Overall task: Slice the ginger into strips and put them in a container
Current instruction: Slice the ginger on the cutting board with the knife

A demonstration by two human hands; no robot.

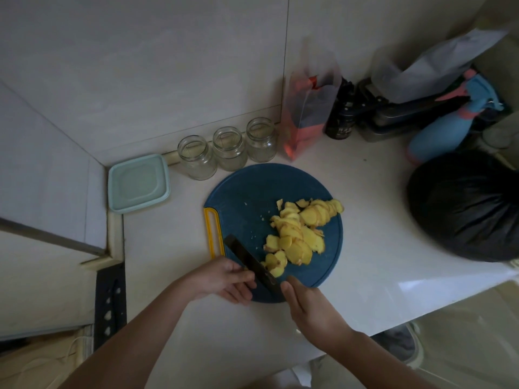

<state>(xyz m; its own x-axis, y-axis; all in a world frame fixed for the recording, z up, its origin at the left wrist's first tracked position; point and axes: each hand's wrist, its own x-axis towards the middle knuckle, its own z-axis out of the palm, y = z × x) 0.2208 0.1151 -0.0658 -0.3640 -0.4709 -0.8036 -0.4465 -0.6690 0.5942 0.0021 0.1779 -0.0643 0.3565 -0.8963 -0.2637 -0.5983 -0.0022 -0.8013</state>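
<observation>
Ginger [302,234] lies as a loose heap of flat yellow rounds on the blue cutting board [252,192], so the first cuts look done, but no thin strips show yet. The right hand [306,304] grips the dark knife [250,259], its blade resting against the nearest rounds; the left hand [222,279] curls loosely at the blade's spine. The pale green container [139,183] on the worktop [365,248] appears closed and holds no ginger; stripping and transfer remain.
</observation>
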